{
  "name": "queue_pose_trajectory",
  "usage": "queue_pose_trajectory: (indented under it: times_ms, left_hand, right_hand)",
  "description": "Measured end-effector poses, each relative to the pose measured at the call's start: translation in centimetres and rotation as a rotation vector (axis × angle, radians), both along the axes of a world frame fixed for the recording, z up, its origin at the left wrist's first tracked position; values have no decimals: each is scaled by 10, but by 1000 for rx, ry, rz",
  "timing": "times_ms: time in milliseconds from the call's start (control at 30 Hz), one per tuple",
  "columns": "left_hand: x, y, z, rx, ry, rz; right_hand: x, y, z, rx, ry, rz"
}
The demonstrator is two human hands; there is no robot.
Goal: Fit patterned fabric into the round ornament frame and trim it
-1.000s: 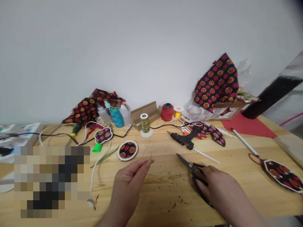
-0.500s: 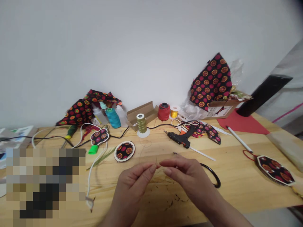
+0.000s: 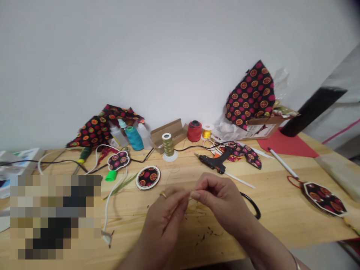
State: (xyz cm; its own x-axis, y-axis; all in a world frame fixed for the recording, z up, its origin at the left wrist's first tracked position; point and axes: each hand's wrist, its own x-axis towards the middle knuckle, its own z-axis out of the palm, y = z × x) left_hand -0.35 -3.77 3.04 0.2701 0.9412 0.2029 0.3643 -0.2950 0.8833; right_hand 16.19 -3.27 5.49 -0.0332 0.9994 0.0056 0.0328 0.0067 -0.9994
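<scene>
My left hand (image 3: 168,213) and my right hand (image 3: 221,198) meet above the wooden table, fingertips touching. Both are closed in a pinch on a fine olive thread (image 3: 167,182), which is barely visible and mostly hidden at the fingers. Behind them the thread curls loosely on the wood, near an upright spool of olive thread (image 3: 168,145). Left of the spool's front lies a round fabric-covered pendant (image 3: 148,177) with a pale wooden rim. A black curved handle (image 3: 252,205) shows beside my right wrist, partly covered by it.
A black glue gun (image 3: 212,163) with a white glue stick lies beyond my right hand. An octagonal fabric piece (image 3: 325,198) is at the right. Teal thread (image 3: 134,138), red thread (image 3: 194,131) and an open cardboard box (image 3: 171,133) line the wall. A white cable (image 3: 106,210) crosses the left side.
My right hand has turned slightly, its index finger now more bent, and the fingertips have come closer together. My left hand has shifted slightly right. Objects on the table stay put.
</scene>
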Motion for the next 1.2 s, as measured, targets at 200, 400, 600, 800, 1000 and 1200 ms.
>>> queue_pose_trajectory:
  times_ms: [200, 400, 600, 800, 1000, 1200]
  left_hand:
    - [-8, -11, 18, 13, -58, 359]
    - [10, -23, 25, -1094, -628, -14]
    - [6, -17, 5, -1147, -867, 58]
    - [4, -8, 2, -1066, -823, 82]
    - [3, -5, 4, -965, -737, 183]
    - [2, -1, 4, -893, -683, 192]
  right_hand:
    - [9, 5, 1, 222, -181, -125]
    - [-2, -10, -9, 459, -351, -70]
    - [-3, -32, -22, 797, -546, 67]
    - [-4, -43, -37, 851, -636, 85]
    - [-14, -46, -54, 889, -618, 76]
    - [-18, -48, -71, 870, -663, 170]
